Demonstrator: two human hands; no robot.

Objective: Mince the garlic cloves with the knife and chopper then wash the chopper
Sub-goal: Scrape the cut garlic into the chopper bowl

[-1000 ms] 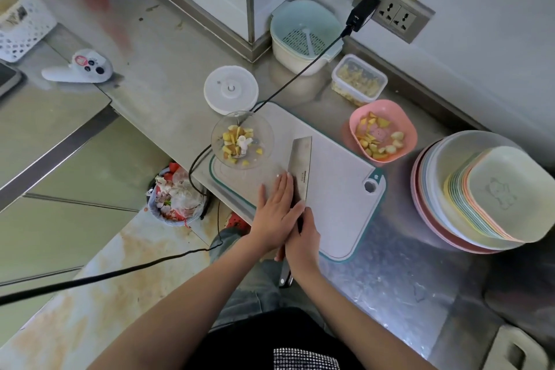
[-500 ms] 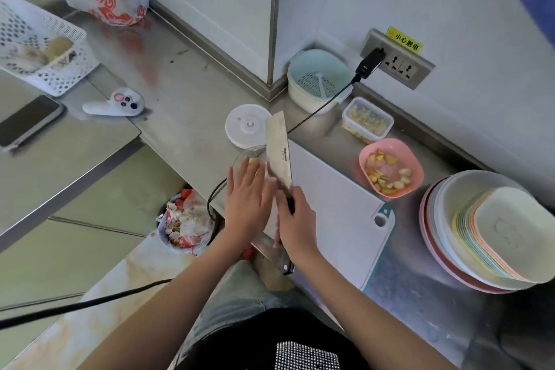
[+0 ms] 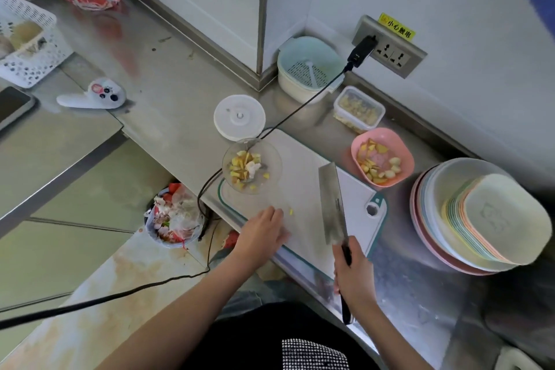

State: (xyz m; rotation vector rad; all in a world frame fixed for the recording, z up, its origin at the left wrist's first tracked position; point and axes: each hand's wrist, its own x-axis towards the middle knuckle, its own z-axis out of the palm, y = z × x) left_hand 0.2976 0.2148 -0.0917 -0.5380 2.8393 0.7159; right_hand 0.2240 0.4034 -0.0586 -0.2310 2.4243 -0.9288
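My right hand grips the dark handle of a cleaver, whose blade points away over the right part of the white cutting board. Flat on the board's near left edge rests my left hand, fingers straight, holding nothing. The clear chopper bowl stands at the board's far left corner with cut garlic pieces around its blade. Its white lid lies on the counter behind it. One small garlic bit lies on the board near my left fingers.
A pink bowl of garlic cloves sits right of the board, a clear box and a mint strainer tub behind it. Stacked bowls fill the right. A black cord runs from the wall socket. A waste bin stands below.
The cleaver was over the chopper bowl with my left hand against its blade. It has swung right over the board, and my left hand has come off it onto the board.
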